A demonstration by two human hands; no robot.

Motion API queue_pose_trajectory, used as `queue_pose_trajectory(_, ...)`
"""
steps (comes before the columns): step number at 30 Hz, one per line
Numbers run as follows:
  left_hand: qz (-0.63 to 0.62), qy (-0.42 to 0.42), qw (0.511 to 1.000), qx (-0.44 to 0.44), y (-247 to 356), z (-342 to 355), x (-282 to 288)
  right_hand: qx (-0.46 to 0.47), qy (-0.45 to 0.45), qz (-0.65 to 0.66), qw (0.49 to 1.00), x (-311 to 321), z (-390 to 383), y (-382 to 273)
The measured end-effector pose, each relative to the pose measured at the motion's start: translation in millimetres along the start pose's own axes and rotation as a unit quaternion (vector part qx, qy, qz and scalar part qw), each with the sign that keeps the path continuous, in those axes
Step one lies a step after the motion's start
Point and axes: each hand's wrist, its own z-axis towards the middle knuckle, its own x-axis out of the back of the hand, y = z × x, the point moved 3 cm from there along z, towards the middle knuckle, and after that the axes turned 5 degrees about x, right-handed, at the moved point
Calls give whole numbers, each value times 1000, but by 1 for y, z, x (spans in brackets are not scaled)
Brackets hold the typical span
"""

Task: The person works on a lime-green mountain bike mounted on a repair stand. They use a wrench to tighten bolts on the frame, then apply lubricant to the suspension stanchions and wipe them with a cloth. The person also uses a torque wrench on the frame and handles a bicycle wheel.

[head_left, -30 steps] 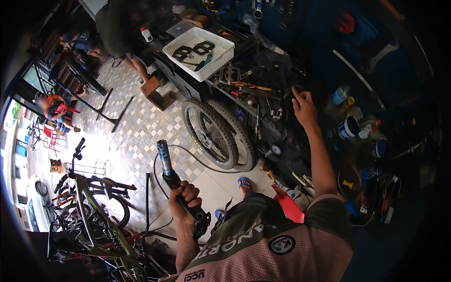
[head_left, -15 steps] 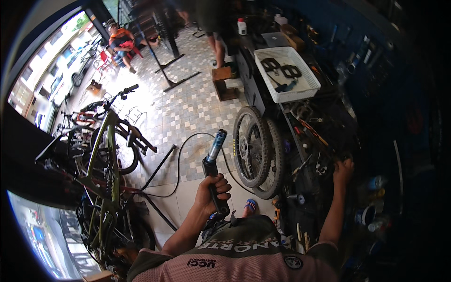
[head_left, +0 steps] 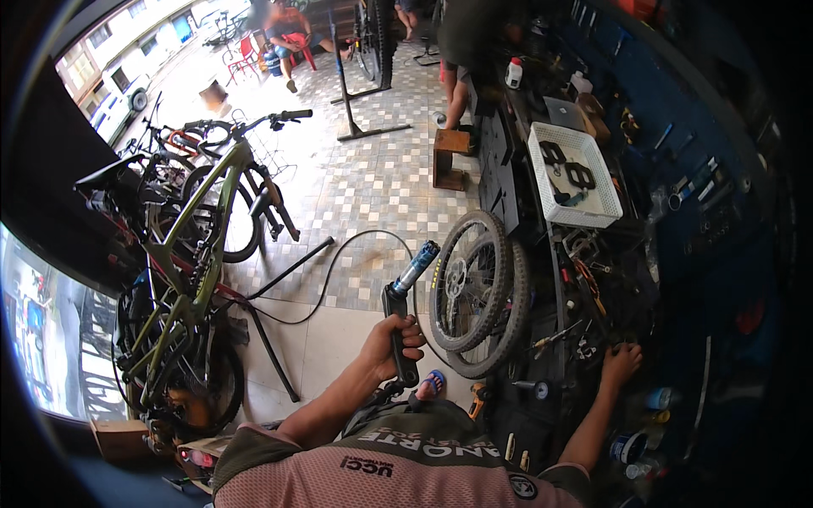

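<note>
My left hand point(head_left: 391, 349) is wrapped round a black bicycle crank arm point(head_left: 394, 302), held upright in front of my body. From its upper end sticks out a metal spindle point(head_left: 415, 269) with bluish smears, tilted up and to the right. Off to the right, my right hand point(head_left: 622, 366) rests on the dark workbench, its fingers bent down among small parts and tools. Whatever lies under those fingertips is too dark and small to make out. Close to this hand are small metal parts point(head_left: 586, 347) and a pair of orange-handled pliers point(head_left: 589, 284).
Two bicycle wheels point(head_left: 470, 284) lean against the bench. A white basket point(head_left: 576, 212) on it holds black pedals. At left stands a green bicycle frame point(head_left: 199, 233), near a black stand leg point(head_left: 273, 356) and a cable on the floor. Another person point(head_left: 474, 42) stands by the bench.
My view has shifted, so the bench, wheels and bicycles sit elsewhere in the picture. The crank arm stays in my left hand. My right hand remains at the bench, fingers still bent down.
</note>
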Motion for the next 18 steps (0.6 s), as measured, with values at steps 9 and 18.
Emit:
queue_pose_trajectory(9, -18, -7, 998, -56, 34, -64, 32, -123, 73, 14, 990, -12, -3, -9)
queue_pose_trajectory(18, -37, -3, 988, -149, 84, -172, 90, -251, -131, -73, 956, 47, -4, -67)
